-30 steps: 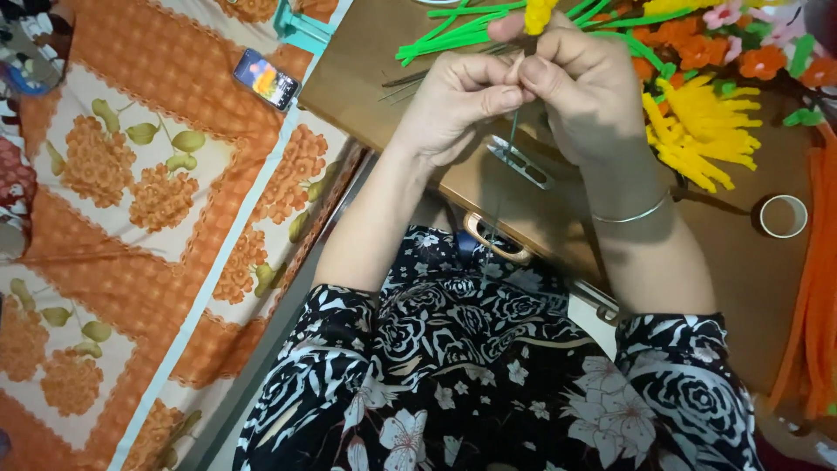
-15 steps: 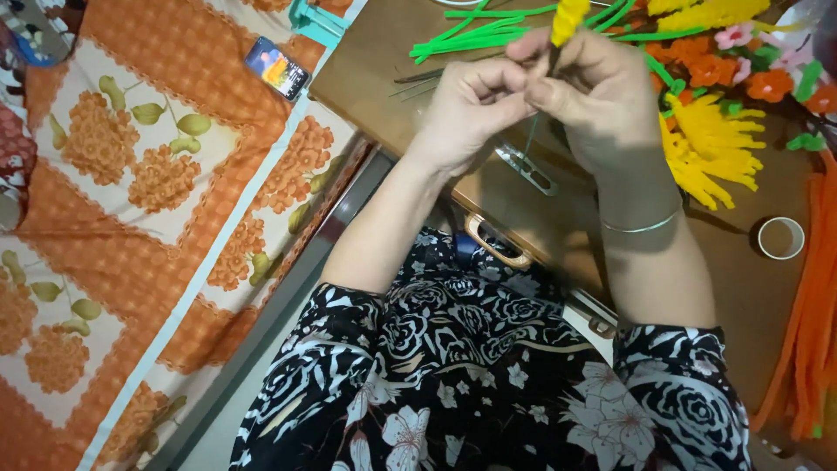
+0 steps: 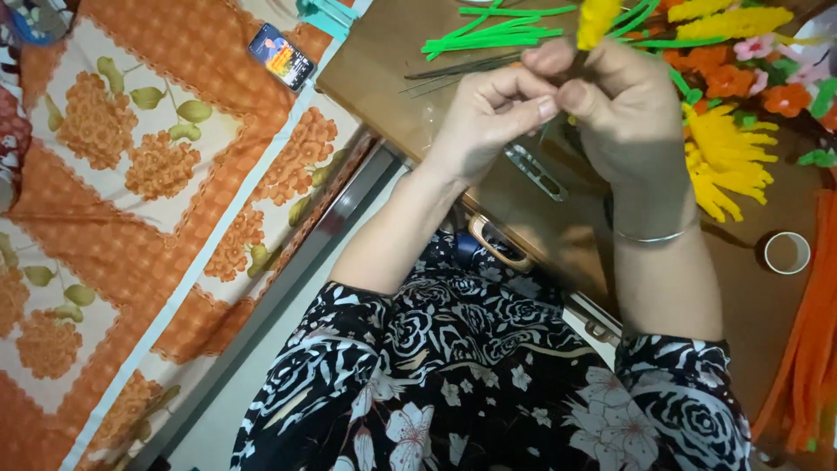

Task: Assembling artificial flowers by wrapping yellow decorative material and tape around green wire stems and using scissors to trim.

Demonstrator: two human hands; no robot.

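Both hands' grip pinching yellow fuzzy stem (image 3: 596, 19): left hand (image 3: 488, 118), right hand (image 3: 626, 109); white tape roll (image 3: 786, 252) right.

Both hands meet above the brown table (image 3: 401, 78): the left hand (image 3: 493, 118) pinches a thin wire, the right hand (image 3: 623, 109) grips a yellow stem (image 3: 595, 19). Green stems (image 3: 488, 37) lie just beyond.

This is looking like a room in a home where someone is making crafts. A soft orange cloth with flowers (image 3: 131, 174) is lying beside a brown wooden table (image 3: 384, 78), and a phone (image 3: 281, 56) is resting on it. Green fuzzy sticks (image 3: 488, 37) and bright fuzzy flowers (image 3: 741, 78) are sitting on the table.
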